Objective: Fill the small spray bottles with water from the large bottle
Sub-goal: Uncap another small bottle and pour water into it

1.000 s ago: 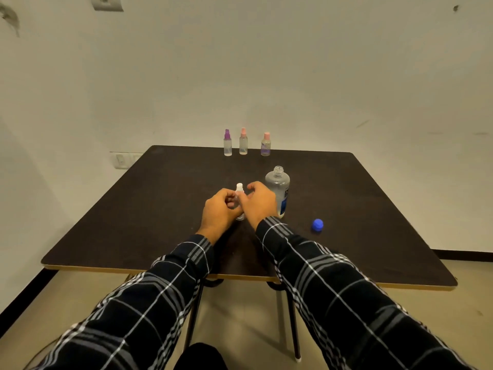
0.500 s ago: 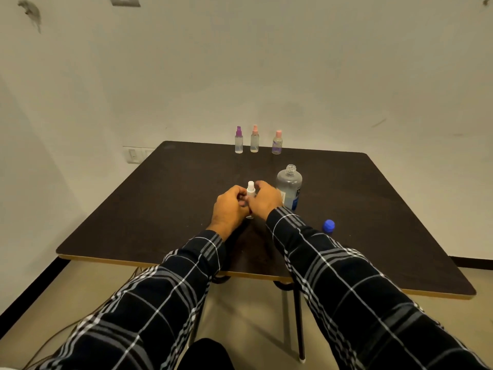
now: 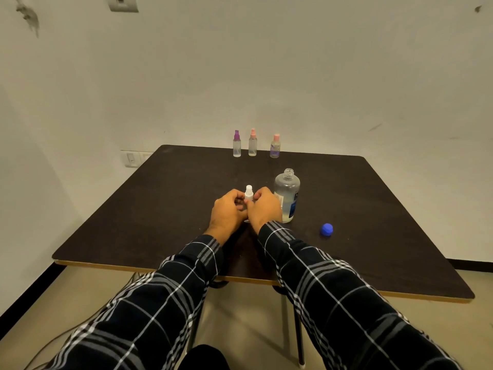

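A small spray bottle with a white top (image 3: 249,192) stands upright at the middle of the dark table (image 3: 160,209). My left hand (image 3: 228,213) grips its body from the left, and my right hand (image 3: 264,209) pinches it at the neck from the right; its lower part is hidden by my fingers. Just right of my right hand stands the large clear bottle (image 3: 287,194), uncapped, with a little water at the bottom. Its blue cap (image 3: 326,229) lies on the table further right.
Three small spray bottles stand in a row at the table's far edge: a purple-topped one (image 3: 237,144), a pink-topped one (image 3: 252,142) and a shorter pink-capped one (image 3: 275,146). The wall rises right behind them. A table leg (image 3: 298,329) stands below the near edge.
Both hands stay on the white-topped bottle, with only small finger shifts at its top. The head camera has tilted, so the whole scene sits differently in view.
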The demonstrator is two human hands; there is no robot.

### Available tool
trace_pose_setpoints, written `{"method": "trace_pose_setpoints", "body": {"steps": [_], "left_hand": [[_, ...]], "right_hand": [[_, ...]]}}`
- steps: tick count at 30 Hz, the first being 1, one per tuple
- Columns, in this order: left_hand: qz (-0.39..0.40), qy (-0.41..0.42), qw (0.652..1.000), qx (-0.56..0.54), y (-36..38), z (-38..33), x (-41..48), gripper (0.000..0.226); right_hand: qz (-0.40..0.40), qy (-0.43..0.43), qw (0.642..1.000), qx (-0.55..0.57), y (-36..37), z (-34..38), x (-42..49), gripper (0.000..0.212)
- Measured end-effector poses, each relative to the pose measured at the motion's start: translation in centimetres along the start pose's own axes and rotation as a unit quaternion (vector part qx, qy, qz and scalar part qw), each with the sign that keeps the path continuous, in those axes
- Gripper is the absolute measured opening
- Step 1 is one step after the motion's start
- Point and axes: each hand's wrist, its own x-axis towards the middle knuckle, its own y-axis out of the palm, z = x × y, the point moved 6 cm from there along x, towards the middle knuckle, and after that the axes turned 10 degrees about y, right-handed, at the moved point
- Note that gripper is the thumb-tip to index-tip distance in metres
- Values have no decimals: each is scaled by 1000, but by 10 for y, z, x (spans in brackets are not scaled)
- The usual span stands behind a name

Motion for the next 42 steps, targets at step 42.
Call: {"method": "trace_pose_setpoints", "body": {"steps": [42], "left_hand": [[8, -2, 1000, -2, 0, -6, -1, 21]], "right_hand": [[71, -88, 981, -159, -4, 28, 16, 29]]}}
